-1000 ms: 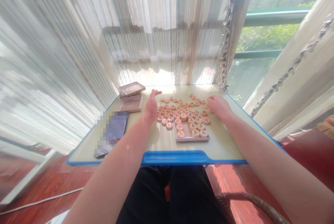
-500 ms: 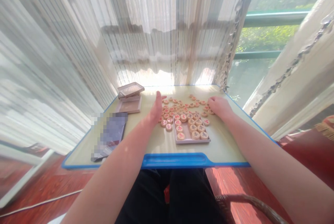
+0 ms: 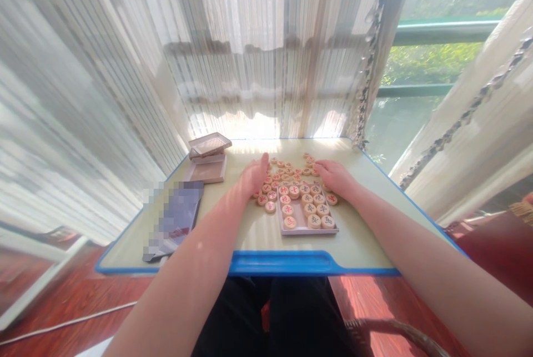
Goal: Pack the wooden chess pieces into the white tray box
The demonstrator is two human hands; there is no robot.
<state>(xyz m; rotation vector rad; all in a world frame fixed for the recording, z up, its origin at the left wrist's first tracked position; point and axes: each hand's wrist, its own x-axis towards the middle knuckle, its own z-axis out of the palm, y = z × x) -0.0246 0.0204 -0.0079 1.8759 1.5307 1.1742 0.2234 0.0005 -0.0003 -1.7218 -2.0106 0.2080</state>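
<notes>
Several round wooden chess pieces (image 3: pixel 291 171) with red characters lie scattered on a pale table (image 3: pixel 362 235) with a blue rim. A shallow white tray (image 3: pixel 300 229) near the front holds several more pieces. My left hand (image 3: pixel 255 176) rests on its edge at the left side of the pile, fingers straight and together, touching the pieces. My right hand (image 3: pixel 333 175) lies on the right side of the pile, fingers curved over some pieces; what is under them is hidden.
Two small flat boxes (image 3: pixel 208 157) sit at the table's back left. A dark blurred flat object (image 3: pixel 175 221) lies at the front left. Sheer curtains hang around the table, with a window at the right. My dark-clothed legs are below the table's front edge.
Both hands have moved inward toward each other, pushing the scattered pieces into a tighter pile. The view has shifted slightly.
</notes>
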